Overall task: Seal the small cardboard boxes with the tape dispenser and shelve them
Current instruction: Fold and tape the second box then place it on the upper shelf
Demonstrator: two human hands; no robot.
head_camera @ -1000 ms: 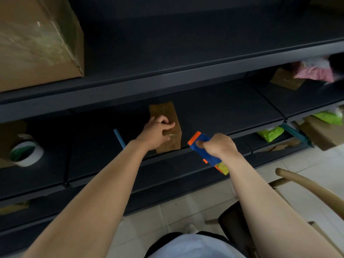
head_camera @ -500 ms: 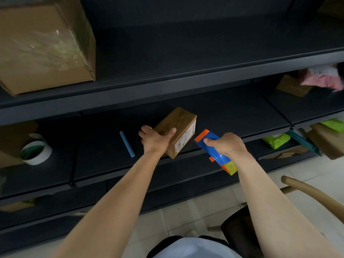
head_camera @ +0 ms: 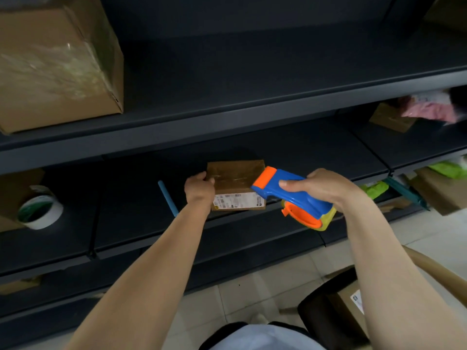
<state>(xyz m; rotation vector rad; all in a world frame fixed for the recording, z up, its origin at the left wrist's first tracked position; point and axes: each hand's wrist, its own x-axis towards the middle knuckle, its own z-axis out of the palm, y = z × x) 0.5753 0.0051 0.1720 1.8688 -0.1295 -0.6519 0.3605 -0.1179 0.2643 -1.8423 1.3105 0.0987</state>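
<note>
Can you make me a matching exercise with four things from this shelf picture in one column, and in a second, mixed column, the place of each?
Things:
1. small brown cardboard box with a white label
2. blue and orange plastic tape dispenser
3. white roll of tape with a green core
4. large brown cardboard box

Places:
A. upper shelf, far left
B. in the right hand
C. middle shelf, far left
D. middle shelf, held by the left hand

Pairs: 1-D, 2-B, 3-C, 4-A
</note>
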